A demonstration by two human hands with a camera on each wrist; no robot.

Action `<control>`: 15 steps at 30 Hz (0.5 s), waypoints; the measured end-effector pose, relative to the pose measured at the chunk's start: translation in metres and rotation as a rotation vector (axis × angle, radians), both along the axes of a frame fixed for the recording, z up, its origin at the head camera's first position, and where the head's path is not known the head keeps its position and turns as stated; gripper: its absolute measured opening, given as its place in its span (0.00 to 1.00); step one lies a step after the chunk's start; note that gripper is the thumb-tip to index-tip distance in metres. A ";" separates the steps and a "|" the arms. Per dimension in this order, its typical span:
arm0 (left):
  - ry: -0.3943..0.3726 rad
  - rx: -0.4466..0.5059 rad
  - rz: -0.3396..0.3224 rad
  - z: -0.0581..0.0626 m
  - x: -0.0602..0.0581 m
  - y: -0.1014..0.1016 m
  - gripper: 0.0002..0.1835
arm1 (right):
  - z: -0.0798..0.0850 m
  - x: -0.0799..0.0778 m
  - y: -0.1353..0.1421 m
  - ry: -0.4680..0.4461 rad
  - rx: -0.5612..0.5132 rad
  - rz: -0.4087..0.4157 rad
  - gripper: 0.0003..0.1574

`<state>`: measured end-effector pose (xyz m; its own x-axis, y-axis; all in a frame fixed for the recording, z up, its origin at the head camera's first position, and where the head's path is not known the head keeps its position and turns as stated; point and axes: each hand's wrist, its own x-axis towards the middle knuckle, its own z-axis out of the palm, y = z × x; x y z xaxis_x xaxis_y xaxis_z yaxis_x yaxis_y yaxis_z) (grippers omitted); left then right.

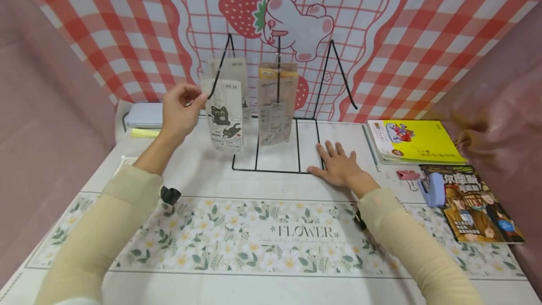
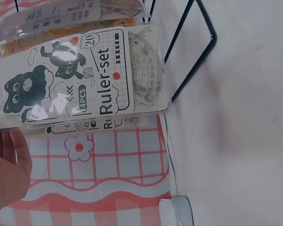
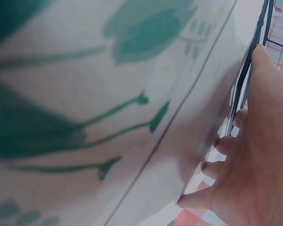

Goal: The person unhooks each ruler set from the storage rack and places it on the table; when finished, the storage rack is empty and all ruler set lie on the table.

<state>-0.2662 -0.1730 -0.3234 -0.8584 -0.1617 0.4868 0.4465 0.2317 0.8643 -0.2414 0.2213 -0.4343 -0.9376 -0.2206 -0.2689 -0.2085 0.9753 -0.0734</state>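
Note:
My left hand (image 1: 182, 109) pinches the upper edge of a clear packet holding a ruler set (image 1: 226, 116), close to the tip of the left prong of a black wire rack (image 1: 275, 171). Black cats and the words "Ruler-set" show on its card (image 2: 66, 89), and a clear protractor (image 2: 145, 68) lies inside. Behind it on the same prong hangs a similar packet (image 1: 238, 66). A taller clear packet with a yellow band (image 1: 277, 121) hangs from the middle prong. With fingers spread, my right hand (image 1: 338, 168) rests on the table beside the rack's base, touching its right wire.
To the right lie a yellow book (image 1: 423, 142), a pencil (image 1: 371, 148), a pink binder clip (image 1: 408, 175), a blue stapler (image 1: 433, 189) and a dark magazine (image 1: 474, 206). A pale blue case (image 1: 144, 114) stands at the back left. Checked cloth (image 1: 139, 36) hangs behind the rack.

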 end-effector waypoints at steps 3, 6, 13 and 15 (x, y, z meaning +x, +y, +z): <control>-0.036 -0.018 0.011 0.000 0.009 -0.001 0.03 | -0.002 -0.001 0.000 0.000 0.007 0.007 0.58; -0.054 -0.012 -0.002 0.000 0.018 -0.002 0.02 | -0.002 -0.001 0.001 0.002 0.009 0.008 0.57; -0.080 -0.033 -0.038 0.000 0.036 -0.004 0.02 | -0.004 -0.002 0.001 0.000 0.009 0.006 0.58; -0.073 -0.033 -0.042 -0.001 0.040 -0.005 0.02 | -0.004 -0.002 0.001 0.002 0.009 0.008 0.58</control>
<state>-0.2259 -0.1781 -0.3243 -0.8977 -0.1094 0.4268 0.3922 0.2428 0.8872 -0.2433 0.2219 -0.4385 -0.9364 -0.2254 -0.2691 -0.2162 0.9743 -0.0639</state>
